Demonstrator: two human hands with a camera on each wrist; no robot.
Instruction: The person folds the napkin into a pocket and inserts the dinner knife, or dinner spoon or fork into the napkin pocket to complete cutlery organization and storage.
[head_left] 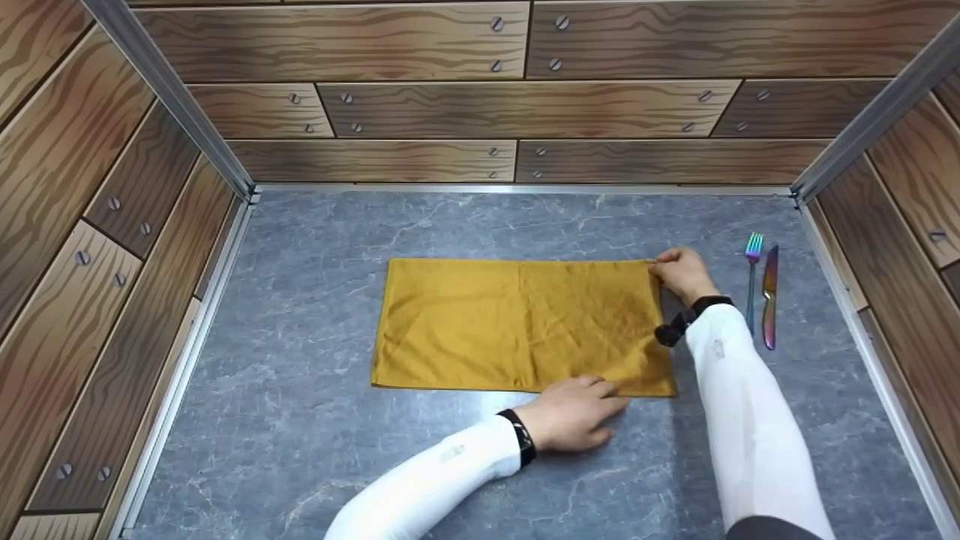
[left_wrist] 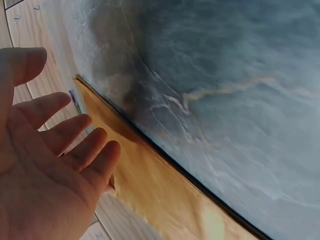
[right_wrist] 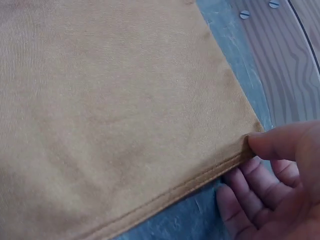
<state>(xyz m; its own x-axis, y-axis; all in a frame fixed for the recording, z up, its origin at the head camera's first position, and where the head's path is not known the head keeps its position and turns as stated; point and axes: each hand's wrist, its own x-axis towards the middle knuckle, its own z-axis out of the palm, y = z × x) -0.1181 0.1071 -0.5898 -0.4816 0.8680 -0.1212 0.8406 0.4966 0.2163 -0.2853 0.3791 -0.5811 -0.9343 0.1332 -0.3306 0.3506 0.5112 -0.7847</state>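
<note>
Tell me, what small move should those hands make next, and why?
Probably the left hand should take the near right corner of the gold cloth. The right hand pinches the far right corner, while the left holds nothing and is at the near edge, not far from that other corner.

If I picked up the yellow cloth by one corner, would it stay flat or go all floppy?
Probably floppy: the yellow cloth shows soft creases and wrinkles. It's likely light, because its stitched edge looks thin. It might feel a bit slippery too, since its surface has a sheen.
</note>
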